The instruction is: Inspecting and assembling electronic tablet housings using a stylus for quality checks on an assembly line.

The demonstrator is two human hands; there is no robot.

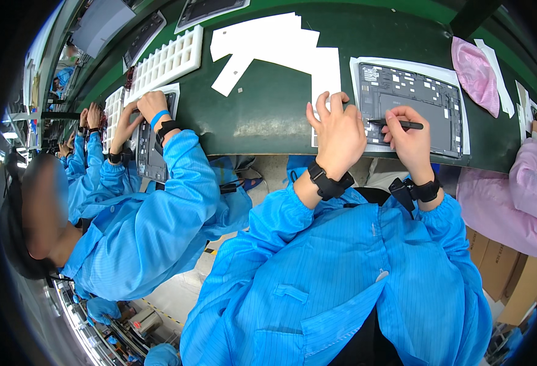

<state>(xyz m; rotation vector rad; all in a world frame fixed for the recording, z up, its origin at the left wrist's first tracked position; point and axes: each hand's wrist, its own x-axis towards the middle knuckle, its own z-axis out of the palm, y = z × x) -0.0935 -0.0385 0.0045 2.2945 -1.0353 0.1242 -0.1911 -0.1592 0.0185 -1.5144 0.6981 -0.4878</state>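
Observation:
A dark flat device panel (415,107), dotted with small white pieces, lies on a white sheet (467,137) at the bench's near edge. My right hand (410,137) pinches slim black tweezers (412,125), their tip pointing left over the panel's left side. Just left of the panel, my left hand (340,134) has its fingers apart and bent, over the lower end of a white paper strip (326,76). Nothing shows in its fingers. Its palm side is hidden.
Fanned white sheets (268,39) lie farther back on the green bench (262,116). A pink cloth (475,73) is at the right. At left, a co-worker in a blue smock (146,213) handles another dark panel (151,149) beside white foam trays (168,64). A pink-sleeved person (528,177) works at far right.

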